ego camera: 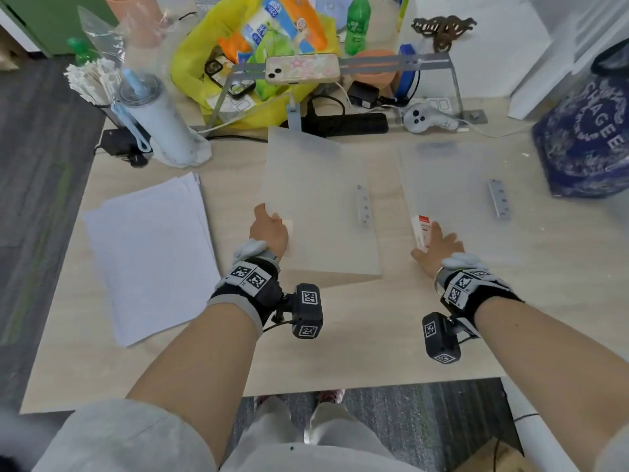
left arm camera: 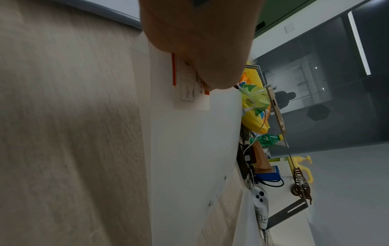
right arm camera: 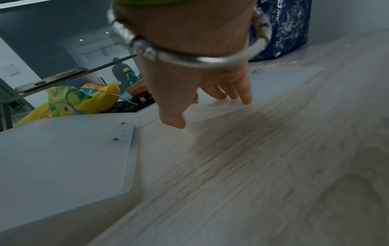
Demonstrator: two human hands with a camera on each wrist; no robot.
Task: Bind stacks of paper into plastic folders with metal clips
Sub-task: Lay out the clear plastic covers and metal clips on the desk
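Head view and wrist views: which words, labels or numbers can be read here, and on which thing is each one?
"AGEE": the readable part of large white letters on the blue patterned bag.
Label on the left folder: print too small to read.
Label on the right folder: too small.
Green bottle label: blurred.
Snack packets in the yellow bag: blurred.

Head cam sits up high, looking forward and steeply down over both forearms at the whole wooden desk. Left wrist cam is right down near the desk surface, rolled sideways, looking past the left hand toward the clutter at the back. Right wrist cam sits low too, facing along the right hand. All three catch the yellow bag and the green bottle.
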